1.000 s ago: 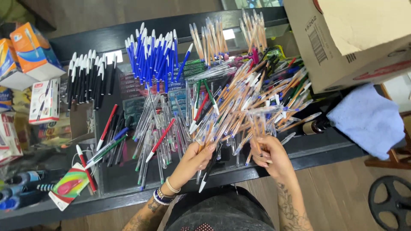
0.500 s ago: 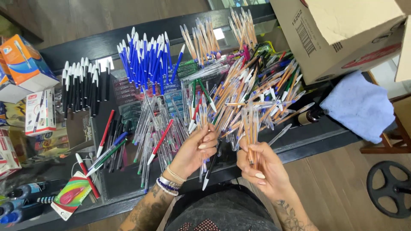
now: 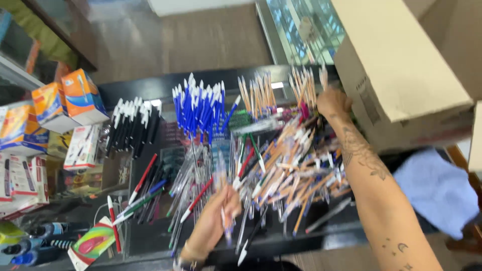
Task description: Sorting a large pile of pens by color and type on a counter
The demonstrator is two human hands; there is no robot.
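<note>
Pens (image 3: 281,165) crowd the counter; right hand (image 3: 331,103) reaches its far edge.

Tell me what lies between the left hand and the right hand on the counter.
In the head view, a jumbled heap of orange-barrelled pens spreads between the left hand and the right hand.

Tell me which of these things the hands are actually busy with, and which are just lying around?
In use: orange pens at right hand; clear pen in left hand; mixed pen pile.

Lying about: cardboard box; blue cloth; orange boxes.
</note>
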